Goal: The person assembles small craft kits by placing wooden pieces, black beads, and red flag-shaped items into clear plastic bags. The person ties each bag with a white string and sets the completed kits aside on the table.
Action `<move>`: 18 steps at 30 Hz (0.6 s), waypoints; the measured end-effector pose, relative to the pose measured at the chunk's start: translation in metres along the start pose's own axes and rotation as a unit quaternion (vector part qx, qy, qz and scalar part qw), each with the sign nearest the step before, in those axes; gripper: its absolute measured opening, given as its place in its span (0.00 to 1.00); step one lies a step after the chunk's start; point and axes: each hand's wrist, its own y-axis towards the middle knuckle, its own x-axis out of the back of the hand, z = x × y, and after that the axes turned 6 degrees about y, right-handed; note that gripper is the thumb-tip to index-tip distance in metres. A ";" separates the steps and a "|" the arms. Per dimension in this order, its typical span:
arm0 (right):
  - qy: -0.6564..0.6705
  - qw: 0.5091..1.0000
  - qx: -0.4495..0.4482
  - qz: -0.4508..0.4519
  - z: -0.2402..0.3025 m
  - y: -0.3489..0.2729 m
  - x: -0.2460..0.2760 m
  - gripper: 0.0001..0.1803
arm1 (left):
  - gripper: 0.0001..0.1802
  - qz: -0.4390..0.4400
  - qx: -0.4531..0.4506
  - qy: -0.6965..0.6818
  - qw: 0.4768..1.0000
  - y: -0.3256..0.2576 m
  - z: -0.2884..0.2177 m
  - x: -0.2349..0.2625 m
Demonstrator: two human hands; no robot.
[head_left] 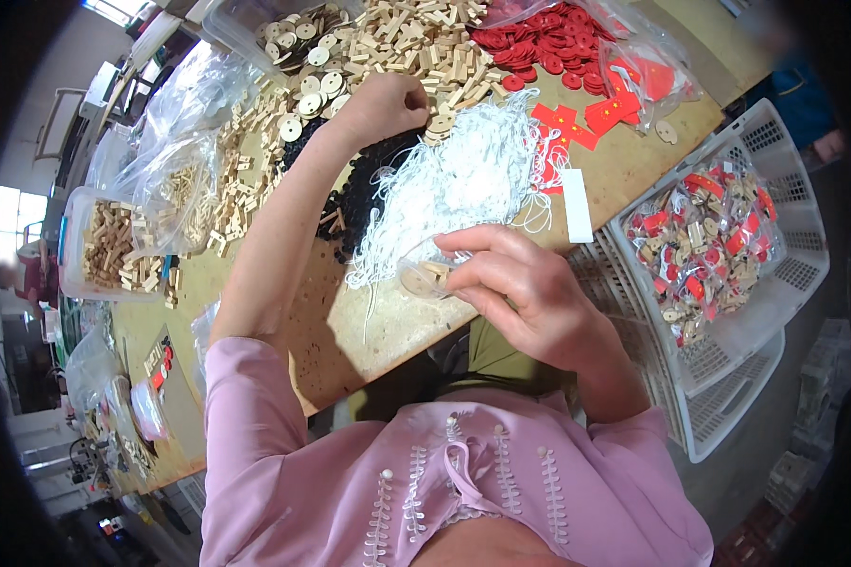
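Near edge of the tabletop (pixel 350 331): my right hand (pixel 529 293) holds a small clear plastic bag (pixel 424 274), fingers and thumb pinched together on its mouth, with pale wooden pieces inside it. The bag hangs just over the near end of a heap of white string (pixel 463 180). To the right, beside the tabletop, a white plastic basket (pixel 794 274) holds filled packets (pixel 704 241) of wood and red parts. Further out, black discs (pixel 355 198) lie left of the string. My left hand (pixel 383 109) reaches far across, fingers curled shut over the round wooden discs (pixel 312 90); what the grip has, I cannot tell. Beyond: wooden blocks (pixel 416 38), red discs (pixel 548 38), red flags (pixel 591 118) at far right.
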 end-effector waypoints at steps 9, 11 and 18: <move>-0.011 1.000 0.002 -0.008 0.000 -0.002 0.000 0.08 | 0.12 -0.129 -0.067 0.093 0.985 0.032 0.017 -0.017; -0.010 1.000 0.001 -0.010 -0.001 -0.002 -0.001 0.08 | 0.13 -0.103 -0.072 0.132 0.983 0.036 0.016 -0.016; -0.017 1.000 0.023 -0.012 -0.002 -0.004 -0.001 0.09 | 0.15 -0.041 -0.030 0.095 0.994 0.022 0.020 -0.006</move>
